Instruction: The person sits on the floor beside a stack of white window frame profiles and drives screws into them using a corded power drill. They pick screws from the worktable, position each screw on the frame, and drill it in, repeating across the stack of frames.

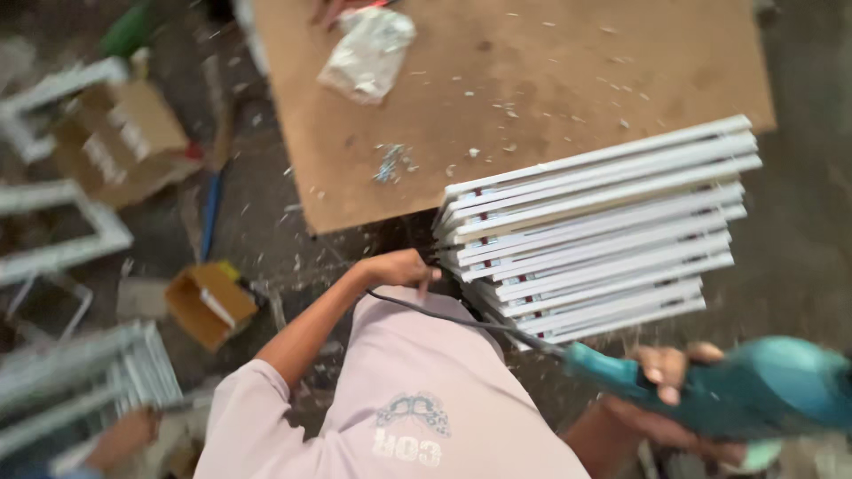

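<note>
To your upper left on the floor lies a brown cardboard box (120,142), tilted, with pale labels on its side. Lower, near the middle left, sits a smaller brown open carton (209,304) with a white strip. On the board rests a crumpled clear plastic bag (368,51)

The power tool (763,390) is teal – a glossy blue-green body, blurred, with a black cord (444,316) trailing from it. The stack of frames (595,235) is white, with small dark red marks between the layers at its left end. The tabletop (550,80) is plain tan-brown, flecked with pale shavings. A crumpled plastic bag (368,51) on it is whitish-clear. The shirt (399,399) is pale pink with a grey-and-white print. The cardboard boxes (209,303) on the grey floor (257,222) are brown – the near one shows a yellow patch.
</note>
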A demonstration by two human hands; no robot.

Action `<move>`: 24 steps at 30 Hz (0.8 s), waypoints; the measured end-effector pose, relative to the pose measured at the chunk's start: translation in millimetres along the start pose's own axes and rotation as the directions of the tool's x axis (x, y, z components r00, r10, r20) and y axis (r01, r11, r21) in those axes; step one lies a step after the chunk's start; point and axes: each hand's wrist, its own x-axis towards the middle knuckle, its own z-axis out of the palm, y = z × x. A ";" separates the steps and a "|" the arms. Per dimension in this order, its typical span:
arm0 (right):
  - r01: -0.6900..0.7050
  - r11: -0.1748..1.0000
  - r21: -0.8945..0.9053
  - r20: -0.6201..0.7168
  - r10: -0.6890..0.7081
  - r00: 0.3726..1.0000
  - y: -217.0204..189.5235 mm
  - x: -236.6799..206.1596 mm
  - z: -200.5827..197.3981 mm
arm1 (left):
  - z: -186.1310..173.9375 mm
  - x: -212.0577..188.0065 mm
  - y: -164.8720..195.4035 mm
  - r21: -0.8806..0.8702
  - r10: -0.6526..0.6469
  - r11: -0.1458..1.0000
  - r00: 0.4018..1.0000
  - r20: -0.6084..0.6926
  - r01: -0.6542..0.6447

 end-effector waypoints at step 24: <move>0.084 0.925 -0.371 -0.126 -0.140 0.982 -60.8 46.6 -19.8 | -145.4 -146.0 113.5 0.477 0.154 0.871 0.854 -0.497 0.121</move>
